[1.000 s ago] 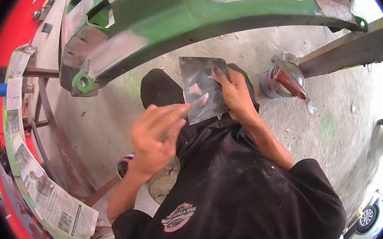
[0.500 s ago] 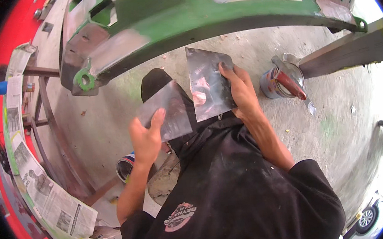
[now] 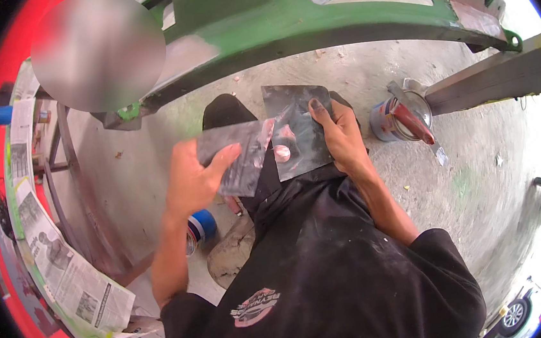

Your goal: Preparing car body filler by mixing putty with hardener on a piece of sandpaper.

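Note:
My left hand (image 3: 192,179) pinches a thin grey putty spreader (image 3: 234,162), thumb on top. Pink putty streaks the spreader's right edge, which is close to or touching a larger dark plate (image 3: 308,117); I cannot tell which. My right hand (image 3: 347,138) grips that plate by its right side, thumb on its face and fingers behind. A small lump of pink putty (image 3: 282,154) lies on the plate's lower left, with smears around it. Both pieces are held above my dark-trousered legs.
Ahead arches a green metal frame (image 3: 258,31) with bare grey patches. An open tin (image 3: 382,120) with a red-handled scraper (image 3: 413,124) across it stands right, beside a grey beam (image 3: 488,82). A blue can (image 3: 203,225) is by my left forearm. Newspaper-masked trim (image 3: 52,246) lines the left; a blurred disc covers the upper left.
My left hand has turned the spreader more level, bringing its edge toward the plate; pink putty now shows on that edge. The plate sits slightly lower. My left forearm has shifted left, uncovering the blue can.

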A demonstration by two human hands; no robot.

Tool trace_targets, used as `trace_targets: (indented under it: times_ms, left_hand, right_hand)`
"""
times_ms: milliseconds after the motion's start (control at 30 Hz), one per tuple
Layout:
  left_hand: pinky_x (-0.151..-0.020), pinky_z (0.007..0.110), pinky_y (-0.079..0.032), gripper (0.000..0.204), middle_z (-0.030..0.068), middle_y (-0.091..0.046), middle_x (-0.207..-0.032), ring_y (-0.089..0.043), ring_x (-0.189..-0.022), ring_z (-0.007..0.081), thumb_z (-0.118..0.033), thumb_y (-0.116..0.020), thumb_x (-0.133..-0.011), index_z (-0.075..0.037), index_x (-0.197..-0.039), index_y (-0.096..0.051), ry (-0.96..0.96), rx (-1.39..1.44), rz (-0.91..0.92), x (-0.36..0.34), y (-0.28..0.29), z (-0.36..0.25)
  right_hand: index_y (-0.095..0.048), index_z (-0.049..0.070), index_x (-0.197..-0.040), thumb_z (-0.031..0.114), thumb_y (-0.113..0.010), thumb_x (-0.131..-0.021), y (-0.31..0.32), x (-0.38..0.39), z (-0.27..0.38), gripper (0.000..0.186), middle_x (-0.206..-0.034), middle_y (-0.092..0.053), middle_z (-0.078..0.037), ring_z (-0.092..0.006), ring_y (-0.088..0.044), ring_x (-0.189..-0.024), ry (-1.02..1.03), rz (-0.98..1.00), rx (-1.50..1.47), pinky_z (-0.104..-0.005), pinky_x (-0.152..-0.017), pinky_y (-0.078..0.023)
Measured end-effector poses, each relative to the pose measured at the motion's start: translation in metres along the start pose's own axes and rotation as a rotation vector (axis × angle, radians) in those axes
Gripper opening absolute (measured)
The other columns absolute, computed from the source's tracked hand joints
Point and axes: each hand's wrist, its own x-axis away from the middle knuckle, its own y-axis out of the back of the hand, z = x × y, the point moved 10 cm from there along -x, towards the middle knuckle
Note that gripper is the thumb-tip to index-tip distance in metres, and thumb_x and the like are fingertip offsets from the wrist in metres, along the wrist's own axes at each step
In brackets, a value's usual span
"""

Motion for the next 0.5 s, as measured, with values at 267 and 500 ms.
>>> trace_targets:
  times_ms: [267,500]
  left_hand:
    - [-0.062,0.033,-0.047,0.016,0.0134,-0.067,-0.073,-0.055,-0.063,0.0128,-0.010,-0.067,-0.086,0.002,-0.096,-0.068,-0.108,-0.359,0.222,-0.027,-0.020,-0.002]
    - [-0.066,0.031,-0.047,0.015,0.0059,-0.067,-0.076,-0.054,-0.071,0.0094,-0.011,-0.069,-0.086,0.000,-0.095,-0.070,-0.013,-0.202,0.504,-0.022,-0.066,0.030]
  right_hand:
    - [-0.058,-0.005,-0.087,0.027,-0.052,-0.100,-0.017,0.005,-0.009,0.035,-0.074,-0.053,0.000,-0.0087,-0.045,-0.071,-0.085,0.198,0.133,-0.0296,-0.061,-0.038]
    - [-0.062,-0.002,-0.084,0.027,-0.056,-0.097,-0.014,0.007,-0.038,0.033,-0.076,-0.057,0.002,-0.0066,-0.049,-0.069,-0.271,0.277,0.298,-0.0259,-0.060,-0.040]
